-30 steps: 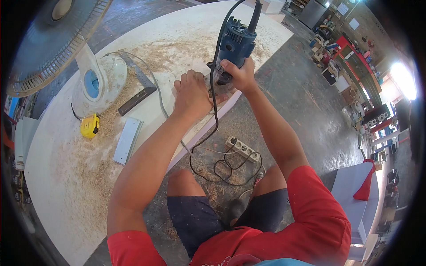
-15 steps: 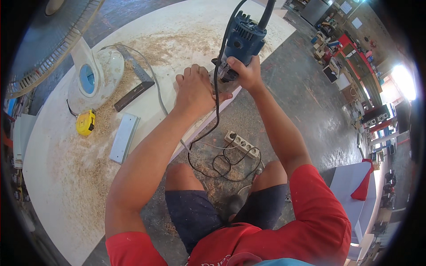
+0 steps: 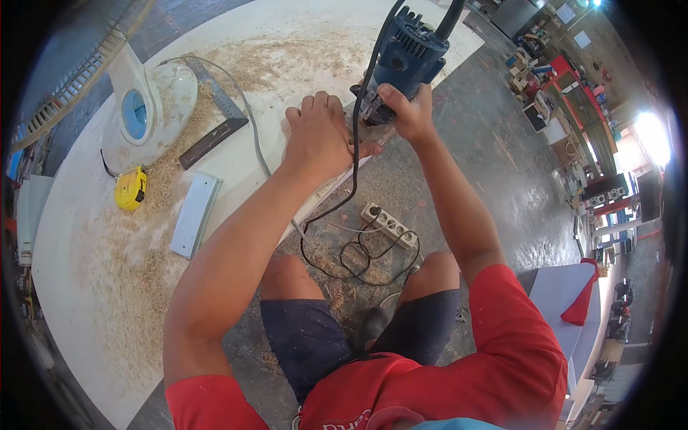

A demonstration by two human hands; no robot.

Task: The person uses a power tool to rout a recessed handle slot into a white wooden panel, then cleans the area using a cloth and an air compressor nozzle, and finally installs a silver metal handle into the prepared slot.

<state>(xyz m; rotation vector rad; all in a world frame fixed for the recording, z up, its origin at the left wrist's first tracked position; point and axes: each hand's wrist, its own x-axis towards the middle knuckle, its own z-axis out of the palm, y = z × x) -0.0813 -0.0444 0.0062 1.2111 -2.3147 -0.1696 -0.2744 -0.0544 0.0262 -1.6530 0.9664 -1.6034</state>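
Note:
My right hand [image 3: 410,113] is wrapped round the lower body of a dark blue trim router [image 3: 408,61], which tilts slightly over the edge of a pale board [image 3: 251,136]. A black cord hangs from the router past its left side. Just left of the router's base, my left hand [image 3: 320,135] lies on the board, fingers spread and thumb stretched along the edge. The router's bit is hidden.
Sawdust covers much of the board. On its left lie a yellow tape measure [image 3: 130,188], a try square [image 3: 213,143], a grey-white bar [image 3: 196,215] and a white desk fan's base [image 3: 172,100]. A power strip [image 3: 389,225] with tangled cords lies on the floor between my knees.
The router and my right hand have shifted slightly right along the board's edge. My left hand stays on the board, and the whole view has moved a little.

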